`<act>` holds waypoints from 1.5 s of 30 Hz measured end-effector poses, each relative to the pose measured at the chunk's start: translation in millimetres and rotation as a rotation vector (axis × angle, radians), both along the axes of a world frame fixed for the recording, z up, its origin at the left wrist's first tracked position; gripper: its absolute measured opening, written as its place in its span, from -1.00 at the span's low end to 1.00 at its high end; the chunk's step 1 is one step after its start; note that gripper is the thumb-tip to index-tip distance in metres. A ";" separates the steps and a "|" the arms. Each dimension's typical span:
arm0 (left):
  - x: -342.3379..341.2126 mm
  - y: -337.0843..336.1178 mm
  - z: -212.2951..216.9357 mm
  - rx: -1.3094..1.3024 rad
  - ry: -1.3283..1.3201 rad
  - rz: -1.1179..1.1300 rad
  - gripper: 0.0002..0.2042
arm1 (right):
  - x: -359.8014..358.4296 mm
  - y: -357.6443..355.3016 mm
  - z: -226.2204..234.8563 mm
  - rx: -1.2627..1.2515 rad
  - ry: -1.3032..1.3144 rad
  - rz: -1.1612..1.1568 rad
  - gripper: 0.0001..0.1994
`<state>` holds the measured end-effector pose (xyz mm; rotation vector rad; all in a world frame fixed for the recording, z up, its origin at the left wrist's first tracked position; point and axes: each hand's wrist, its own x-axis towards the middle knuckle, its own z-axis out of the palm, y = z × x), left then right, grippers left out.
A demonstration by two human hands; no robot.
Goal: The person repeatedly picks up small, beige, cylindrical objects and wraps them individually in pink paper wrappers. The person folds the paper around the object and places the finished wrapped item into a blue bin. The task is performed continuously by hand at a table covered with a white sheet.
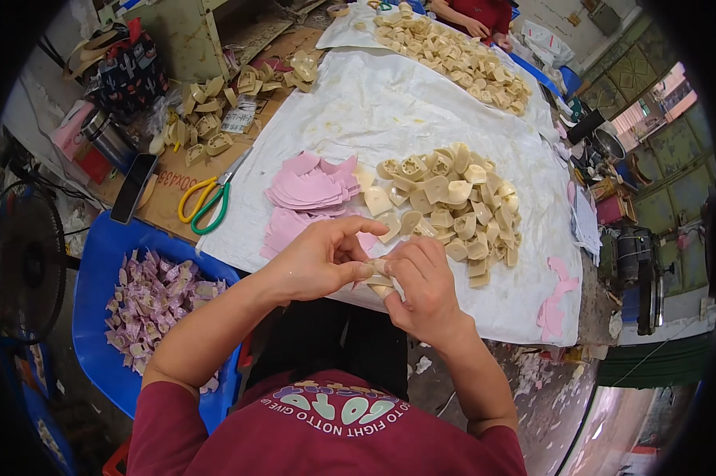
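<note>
At the front edge of the table, my right hand (423, 287) is closed round a small beige curved piece (382, 281), which looks like moulded plastic. Thumb and fingers of my left hand (320, 258) pinch at the same piece from the other side; its index finger is extended. My fingers partly cover the piece. Just beyond them lies a heap of similar beige pieces (463, 208). Pink cloth-like cut sheets (309, 189) are stacked to the left of that heap, some reaching close to my left hand.
Yellow-and-green-handled scissors (212, 198) and a phone (134, 189) lie at left. A blue tub (96, 333) below holds many pink-wrapped pieces. A pink scrap (556, 300) lies at right on the white sheet (314, 111). Another person's hand (477, 28) is beyond the far heap (461, 59).
</note>
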<state>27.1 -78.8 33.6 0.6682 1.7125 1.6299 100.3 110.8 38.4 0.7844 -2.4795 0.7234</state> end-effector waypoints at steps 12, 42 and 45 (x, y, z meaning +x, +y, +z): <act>3.4 7.4 -19.8 0.340 -0.184 0.114 -0.77 | 7.5 2.7 -9.7 -0.577 -0.411 -0.224 -0.83; 47.3 0.4 -23.9 0.552 0.469 0.368 -0.76 | 24.6 -7.2 -0.5 -0.859 -0.199 -0.195 -0.32; 48.8 2.4 -18.6 0.578 0.628 0.301 -0.73 | 35.1 -6.0 -6.8 -1.313 -0.594 -0.054 -0.34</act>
